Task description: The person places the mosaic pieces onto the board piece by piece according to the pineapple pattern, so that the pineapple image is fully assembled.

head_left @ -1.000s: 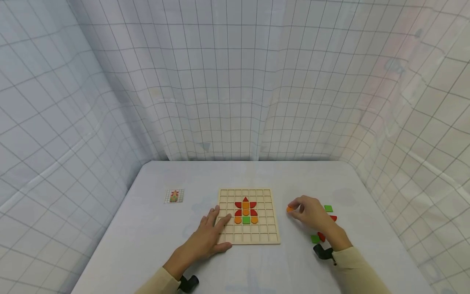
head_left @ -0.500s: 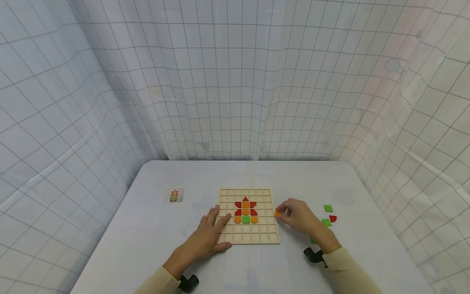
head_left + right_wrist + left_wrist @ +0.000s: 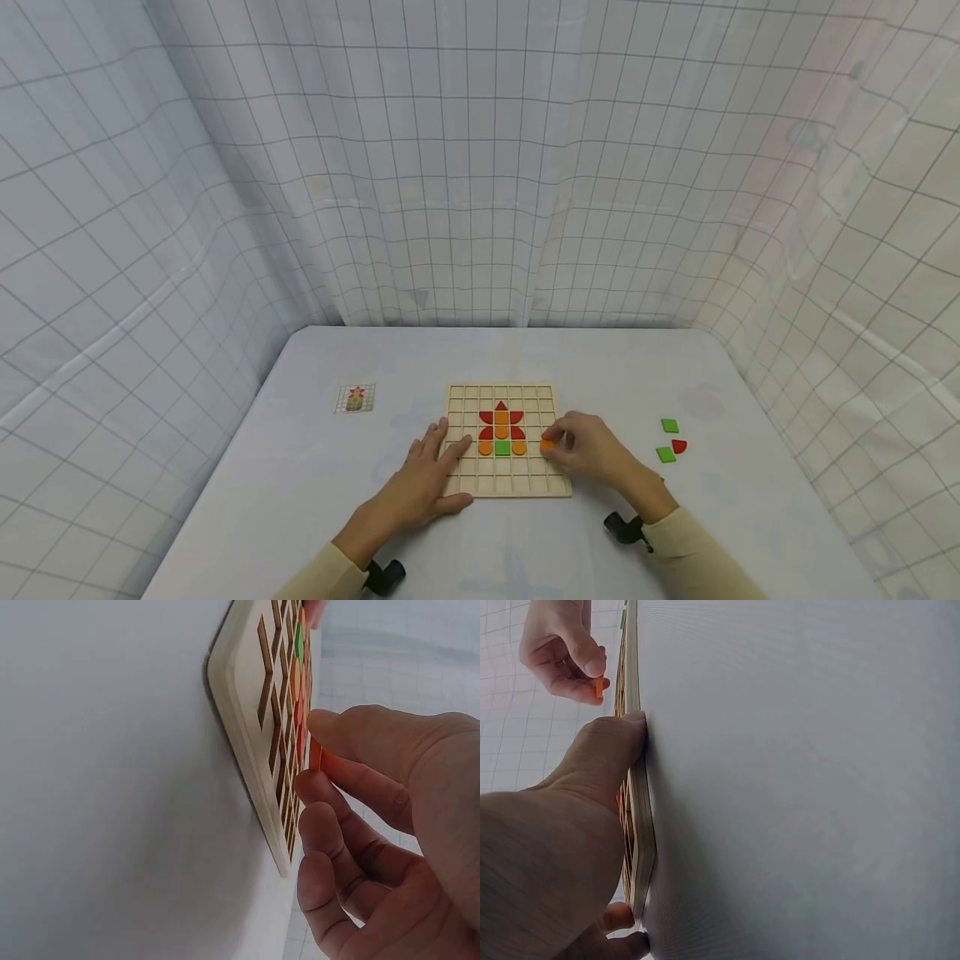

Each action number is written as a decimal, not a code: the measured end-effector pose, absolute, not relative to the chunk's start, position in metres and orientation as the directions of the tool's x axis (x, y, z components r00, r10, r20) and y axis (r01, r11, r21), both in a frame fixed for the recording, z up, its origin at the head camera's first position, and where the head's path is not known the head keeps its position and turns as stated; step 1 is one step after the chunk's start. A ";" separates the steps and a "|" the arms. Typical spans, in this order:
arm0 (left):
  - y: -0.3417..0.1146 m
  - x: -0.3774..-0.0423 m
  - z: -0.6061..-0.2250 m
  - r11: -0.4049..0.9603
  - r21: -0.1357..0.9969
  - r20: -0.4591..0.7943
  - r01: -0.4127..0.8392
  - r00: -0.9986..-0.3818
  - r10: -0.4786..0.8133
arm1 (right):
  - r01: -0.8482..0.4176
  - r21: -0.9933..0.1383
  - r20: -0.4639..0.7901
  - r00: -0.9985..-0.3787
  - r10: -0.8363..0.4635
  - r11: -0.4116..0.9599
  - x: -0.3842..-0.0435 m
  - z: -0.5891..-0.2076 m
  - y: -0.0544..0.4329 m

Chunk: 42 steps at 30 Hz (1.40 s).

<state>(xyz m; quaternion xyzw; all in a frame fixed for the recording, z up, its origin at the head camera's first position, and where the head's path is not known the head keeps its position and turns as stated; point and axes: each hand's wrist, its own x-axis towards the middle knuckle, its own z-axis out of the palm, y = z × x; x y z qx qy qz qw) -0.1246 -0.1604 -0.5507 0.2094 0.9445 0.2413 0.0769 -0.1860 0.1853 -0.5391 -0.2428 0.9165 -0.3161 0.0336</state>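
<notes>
A wooden grid board (image 3: pixel 525 486) lies on the table, its middle cells filled with red, orange and green flat pieces. Among these are a green square (image 3: pixel 502 448) with an orange disc (image 3: pixel 486 448) on its left. My left hand (image 3: pixel 423 483) rests along the board's left side, fingers spread, thumb at the near edge. Over the board's right part, my right hand (image 3: pixel 588 450) pinches an orange piece (image 3: pixel 316 756) between thumb and fingertips. In the right wrist view that piece is held on edge, close over the board.
Right of the board lie loose green pieces (image 3: pixel 666 454) and a red rounded piece (image 3: pixel 679 446); another red bit shows behind the right wrist. At the far left lies a small pattern card (image 3: pixel 356 398). Gridded white curtains (image 3: pixel 450 208) enclose the table.
My right hand has moved left with the orange piece, from the bare table to over the board, uncovering loose pieces behind it. My left hand has stayed put.
</notes>
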 end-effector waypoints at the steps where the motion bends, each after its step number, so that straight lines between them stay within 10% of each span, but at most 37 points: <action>1: -0.160 -0.124 -0.550 0.795 0.489 -0.043 0.358 -0.901 0.432 | -0.419 -0.603 0.087 -0.881 -0.466 0.679 -0.186 -0.539 0.183; 42: -0.161 -0.123 -0.547 0.793 0.489 -0.036 0.365 -0.899 0.436 | -0.572 -0.583 0.120 -0.763 -0.635 0.577 -0.174 -0.545 0.134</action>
